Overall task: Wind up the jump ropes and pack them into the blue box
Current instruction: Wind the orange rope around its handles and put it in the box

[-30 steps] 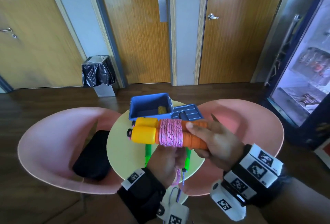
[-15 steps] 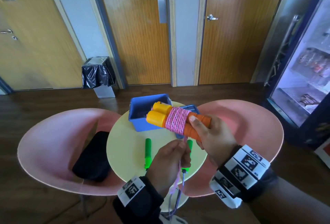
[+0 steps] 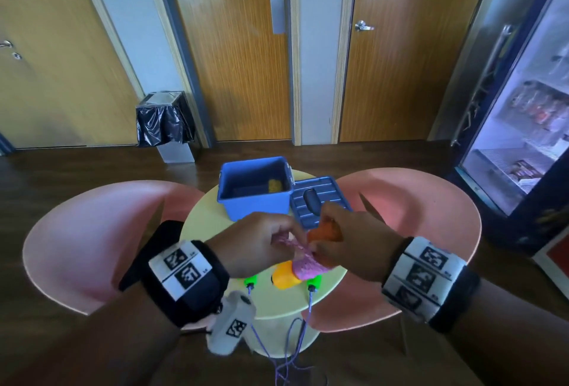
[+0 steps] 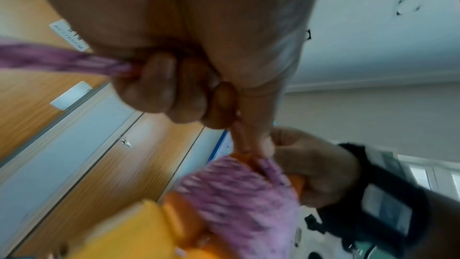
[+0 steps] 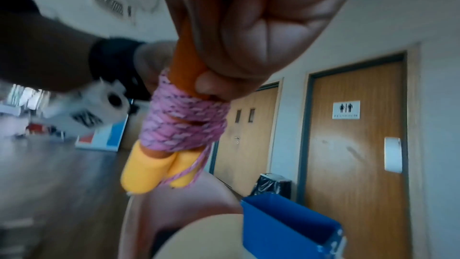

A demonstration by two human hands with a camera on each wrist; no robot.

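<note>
My right hand point(image 3: 348, 241) grips the orange handles point(image 5: 189, 62) of a jump rope over the round yellow table point(image 3: 212, 219). Pink cord point(image 3: 308, 262) is wound round the two handles, whose yellow ends point(image 3: 284, 276) point toward me. Beside it, my left hand point(image 3: 268, 241) pinches a loose strand of the pink cord point(image 4: 62, 60) in curled fingers point(image 4: 159, 86). The open blue box point(image 3: 255, 201) stands at the table's far side with something yellow point(image 3: 275, 185) inside. A second rope's green handles point(image 3: 251, 279) lie on the table, its purple cord point(image 3: 295, 339) hanging off the near edge.
The blue lid point(image 3: 320, 201) lies right of the box. Pink chairs point(image 3: 92, 247) flank the table on both sides, and the left one holds a black bag point(image 3: 160, 238). A bin point(image 3: 164, 124) and wooden doors stand behind, and a glass fridge point(image 3: 523, 139) is at the right.
The wound bundle has dropped lower and turned, so its yellow ends now face me. My left hand has risen from under the bundle to beside it, still holding the pink cord.
</note>
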